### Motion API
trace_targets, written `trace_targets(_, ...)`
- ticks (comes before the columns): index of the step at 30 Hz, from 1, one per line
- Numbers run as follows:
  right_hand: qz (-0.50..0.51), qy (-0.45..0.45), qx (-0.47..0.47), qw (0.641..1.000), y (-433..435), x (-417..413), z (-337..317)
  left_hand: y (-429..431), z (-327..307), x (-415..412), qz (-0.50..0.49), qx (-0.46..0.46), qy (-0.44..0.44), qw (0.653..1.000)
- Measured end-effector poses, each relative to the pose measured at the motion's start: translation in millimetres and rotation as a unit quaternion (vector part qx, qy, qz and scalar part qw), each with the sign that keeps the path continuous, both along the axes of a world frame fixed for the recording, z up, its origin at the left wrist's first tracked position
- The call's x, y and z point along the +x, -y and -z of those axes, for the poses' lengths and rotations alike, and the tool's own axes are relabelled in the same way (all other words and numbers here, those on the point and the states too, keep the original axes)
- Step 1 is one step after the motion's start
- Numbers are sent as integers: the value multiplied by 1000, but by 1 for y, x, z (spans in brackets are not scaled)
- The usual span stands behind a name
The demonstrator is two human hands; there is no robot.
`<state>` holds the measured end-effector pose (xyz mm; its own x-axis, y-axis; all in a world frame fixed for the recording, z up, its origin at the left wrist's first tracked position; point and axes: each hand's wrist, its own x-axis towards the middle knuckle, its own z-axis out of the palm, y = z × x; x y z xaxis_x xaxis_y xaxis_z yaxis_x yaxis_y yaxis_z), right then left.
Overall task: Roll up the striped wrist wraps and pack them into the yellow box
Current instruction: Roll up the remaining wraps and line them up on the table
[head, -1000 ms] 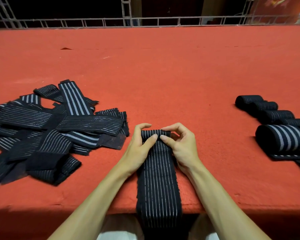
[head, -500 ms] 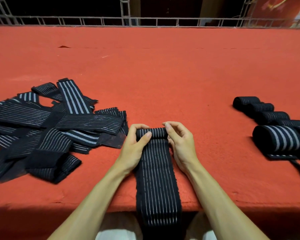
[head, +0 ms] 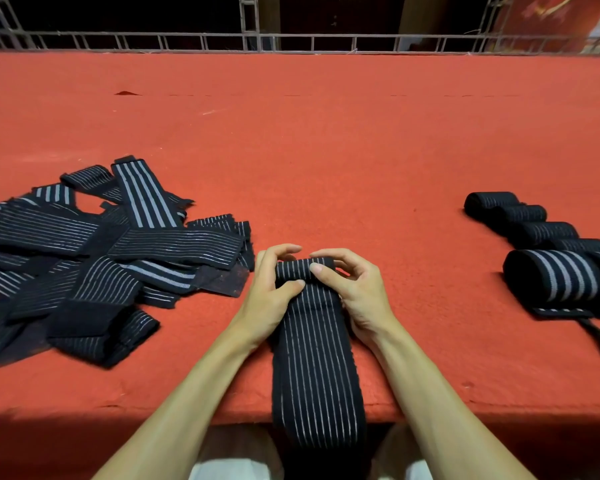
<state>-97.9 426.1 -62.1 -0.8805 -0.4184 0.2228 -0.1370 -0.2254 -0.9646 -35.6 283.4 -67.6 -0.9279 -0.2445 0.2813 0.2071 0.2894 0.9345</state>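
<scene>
The striped wrist wrap (head: 314, 341) lies flat at the near middle of the desk (head: 326, 150), its long axis running from 12 to 6 o'clock. Its far end is curled into a small roll whose own axis runs 9 to 3, and its near end hangs over the desk's front edge. The left hand (head: 274, 292) grips the roll from 9 o'clock and the right hand (head: 354, 289) from 3 o'clock, fingers curled over the top and thumbs pressed on the near side. At 9 o'clock, just beside the left hand, sprawls a pile of loose wraps (head: 94, 258). Well apart at 3 o'clock, a row of rolled wraps (head: 548, 258) reaches the right border of the view. Red cloth covers the desk, with open surface from the hands toward 12 o'clock up to a metal railing (head: 250, 39) and darkness behind it.
</scene>
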Motion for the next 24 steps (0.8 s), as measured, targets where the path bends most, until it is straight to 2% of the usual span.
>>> trace_targets(3, -7, -19, -18, 1000, 0, -1, 2, 0, 2, -3, -20, 5, 17, 1000)
trace_targets(8, -5, -14, -51, 999, 1, -3, 4, -9, -4, -6, -108, -23, 63, 992)
trace_targets(12, -15, -9, -61, 998, 1, -4, 6, -5, -2, -2, -59, 43, 25, 997)
trace_targets(15, -21, -18, -31, 999, 2, -4, 6, -1, 4, -2, -26, 102, -19, 994)
trace_targets(20, 9, -40, 38, 998, 5, -3, 5, 0, 5, -1, 13, 109, -65, 992)
trace_targets(24, 14, -3, 58, 998, 7, 1, -1, 0, 5, -1, 29, 100, -72, 992)
